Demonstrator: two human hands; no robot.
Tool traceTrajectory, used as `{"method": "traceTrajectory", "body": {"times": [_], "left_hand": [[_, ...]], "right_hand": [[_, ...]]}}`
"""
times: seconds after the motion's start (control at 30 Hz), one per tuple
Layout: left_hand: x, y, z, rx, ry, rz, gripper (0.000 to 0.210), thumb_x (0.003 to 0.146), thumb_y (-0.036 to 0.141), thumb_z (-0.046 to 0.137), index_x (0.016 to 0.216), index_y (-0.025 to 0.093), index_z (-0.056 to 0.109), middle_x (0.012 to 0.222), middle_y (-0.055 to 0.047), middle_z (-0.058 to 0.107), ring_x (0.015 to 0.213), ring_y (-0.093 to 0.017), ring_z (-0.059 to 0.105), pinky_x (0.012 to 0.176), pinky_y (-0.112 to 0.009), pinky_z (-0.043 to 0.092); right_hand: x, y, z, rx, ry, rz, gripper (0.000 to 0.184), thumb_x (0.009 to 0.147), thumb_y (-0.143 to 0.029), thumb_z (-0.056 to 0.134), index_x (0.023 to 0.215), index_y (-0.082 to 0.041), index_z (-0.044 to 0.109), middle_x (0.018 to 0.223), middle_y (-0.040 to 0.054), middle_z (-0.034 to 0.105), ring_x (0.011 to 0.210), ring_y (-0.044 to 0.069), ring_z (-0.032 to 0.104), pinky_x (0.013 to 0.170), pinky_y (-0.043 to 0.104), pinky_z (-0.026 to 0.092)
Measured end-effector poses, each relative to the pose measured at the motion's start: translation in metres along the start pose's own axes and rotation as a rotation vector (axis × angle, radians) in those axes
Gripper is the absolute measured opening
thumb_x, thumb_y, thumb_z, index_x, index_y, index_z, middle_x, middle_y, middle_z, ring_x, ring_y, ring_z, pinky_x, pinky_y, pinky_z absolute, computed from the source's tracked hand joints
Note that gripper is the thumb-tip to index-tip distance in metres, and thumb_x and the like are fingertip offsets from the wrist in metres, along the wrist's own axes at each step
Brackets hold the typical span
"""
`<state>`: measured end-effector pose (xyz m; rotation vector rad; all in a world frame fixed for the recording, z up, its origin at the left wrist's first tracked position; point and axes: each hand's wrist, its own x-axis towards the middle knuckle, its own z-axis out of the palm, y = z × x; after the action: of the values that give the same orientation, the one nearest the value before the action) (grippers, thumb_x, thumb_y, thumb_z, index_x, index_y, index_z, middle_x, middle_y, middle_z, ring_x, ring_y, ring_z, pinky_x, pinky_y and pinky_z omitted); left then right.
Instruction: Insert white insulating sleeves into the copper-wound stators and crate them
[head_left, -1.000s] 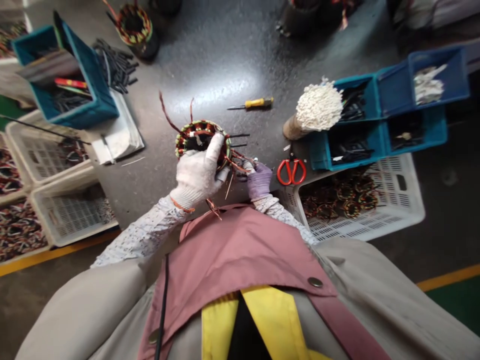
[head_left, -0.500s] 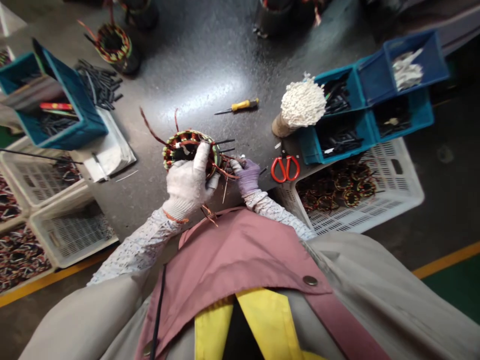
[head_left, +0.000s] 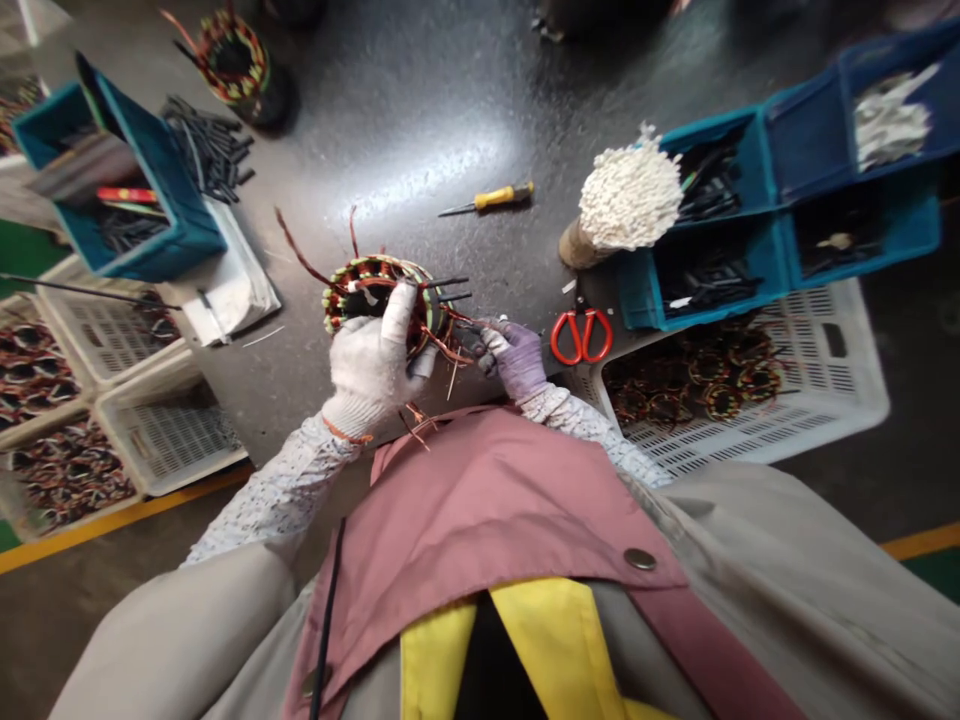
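Head view: holding wire ring (head_left: pixel 367 272) in left hand (head_left: pixel 367 365), loose wires (head_left: pixel 448 345) by right hand (head_left: pixel 517 358)

Find wire ring left of screwdriver (head_left: pixel 504 197) and nearer the body. Gripping its near rim with left fingers, one digit across the opening. Bunching right fingers narrow at the wire tips; can't tell the thing pinched, if any. Also nearer the body than screwdriver, but to its right: scissors (head_left: pixel 581 337). Farther right of screwdriver: white sticks (head_left: pixel 630 195).

Looks like handling loose wires. To do well: brace ring with left, take one strand at a time, pull lightly along its run, avoid kinks. Hold dark sleeves (head_left: pixel 452 282) clear. Watch copper ends (head_left: pixel 416 434), well toward the body from screwdriver; might snag on the apron (head_left: pixel 480 480).
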<state>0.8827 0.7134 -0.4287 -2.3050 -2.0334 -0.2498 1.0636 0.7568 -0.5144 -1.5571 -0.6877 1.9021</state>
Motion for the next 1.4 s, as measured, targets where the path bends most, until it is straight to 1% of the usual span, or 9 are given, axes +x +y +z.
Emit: {"method": "traceTrajectory", "body": {"times": [0.1,0.33,0.5,0.7,0.83,1.07,1.2,1.3,1.4], "left_hand": [[0.002,0.002,-0.001,-0.018,-0.033,-0.049,0.077,0.081,0.048,0.057,0.150,0.015,0.045,0.071,-0.006,0.070,0.064,-0.025,0.068,0.073,-0.039,0.053],[0.003,0.001,-0.003,-0.113,-0.187,-0.165,0.084,0.076,0.049,0.059,0.149,0.010,0.046,0.078,-0.011,0.070,0.075,-0.031,0.070,0.084,-0.045,0.052],[0.001,-0.002,0.000,-0.139,-0.160,-0.148,0.086,0.077,0.050,0.059,0.153,0.014,0.040,0.081,-0.009,0.071,0.083,-0.031,0.071,0.089,-0.044,0.052],[0.003,0.000,-0.001,-0.092,-0.125,-0.116,0.079,0.078,0.050,0.057,0.147,0.010,0.050,0.078,-0.010,0.071,0.073,-0.029,0.069,0.081,-0.043,0.053],[0.002,-0.003,-0.001,-0.093,-0.123,-0.124,0.081,0.077,0.050,0.060,0.148,0.014,0.049,0.077,-0.009,0.070,0.074,-0.027,0.069,0.082,-0.041,0.053],[0.002,-0.004,-0.012,0.022,-0.107,-0.112,0.080,0.071,0.050,0.064,0.141,0.012,0.057,0.078,-0.013,0.070,0.069,-0.029,0.068,0.065,-0.037,0.051],[0.005,-0.009,-0.015,0.150,-0.047,-0.120,0.079,0.072,0.057,0.062,0.133,0.007,0.063,0.064,-0.012,0.067,0.058,-0.031,0.066,0.051,-0.034,0.046],[0.006,-0.014,-0.017,0.188,0.069,-0.044,0.075,0.076,0.061,0.059,0.123,0.003,0.069,0.059,-0.013,0.067,0.052,-0.032,0.065,0.046,-0.035,0.047],[0.003,-0.021,-0.017,0.195,0.148,0.052,0.070,0.079,0.060,0.059,0.117,0.002,0.071,0.060,-0.015,0.068,0.051,-0.033,0.067,0.046,-0.037,0.050]], "right_hand": [[0.002,0.003,-0.002,0.061,0.029,0.016,0.024,0.072,-0.035,0.078,0.080,-0.017,0.065,0.056,-0.0063,0.060,0.039,0.005,0.047,0.035,0.016,0.034],[0.003,0.007,0.003,0.238,0.051,0.036,0.032,0.060,-0.037,0.086,0.078,-0.016,0.070,0.067,-0.0020,0.068,0.054,0.011,0.062,0.044,0.021,0.051],[0.002,0.010,0.006,0.159,0.042,-0.013,0.029,0.067,-0.034,0.083,0.088,-0.016,0.075,0.075,0.0012,0.072,0.067,0.019,0.071,0.059,0.033,0.062],[0.012,0.009,0.020,0.015,0.057,-0.113,0.010,0.077,-0.022,0.070,0.084,-0.016,0.073,0.072,0.0008,0.071,0.060,0.016,0.067,0.057,0.031,0.059],[0.012,0.007,0.011,-0.136,-0.048,-0.205,0.010,0.077,-0.025,0.072,0.085,-0.018,0.074,0.078,0.0029,0.074,0.071,0.019,0.070,0.064,0.030,0.059],[0.021,-0.002,0.025,-0.353,-0.050,-0.238,0.010,0.084,-0.017,0.065,0.077,-0.017,0.072,0.076,0.0024,0.072,0.077,0.018,0.069,0.073,0.028,0.056],[0.032,-0.008,0.038,-0.457,-0.192,-0.207,0.010,0.086,-0.012,0.065,0.082,-0.016,0.073,0.078,0.0001,0.074,0.077,0.016,0.069,0.074,0.025,0.055],[0.023,-0.018,0.001,-0.587,-0.374,-0.243,0.013,0.086,-0.015,0.068,0.095,-0.017,0.077,0.092,0.0034,0.078,0.086,0.018,0.073,0.081,0.028,0.056],[0.013,-0.041,-0.088,-0.771,-0.199,-0.421,0.024,0.087,-0.020,0.069,0.109,-0.021,0.078,0.118,0.0059,0.075,0.112,0.021,0.070,0.101,0.030,0.050]]}}
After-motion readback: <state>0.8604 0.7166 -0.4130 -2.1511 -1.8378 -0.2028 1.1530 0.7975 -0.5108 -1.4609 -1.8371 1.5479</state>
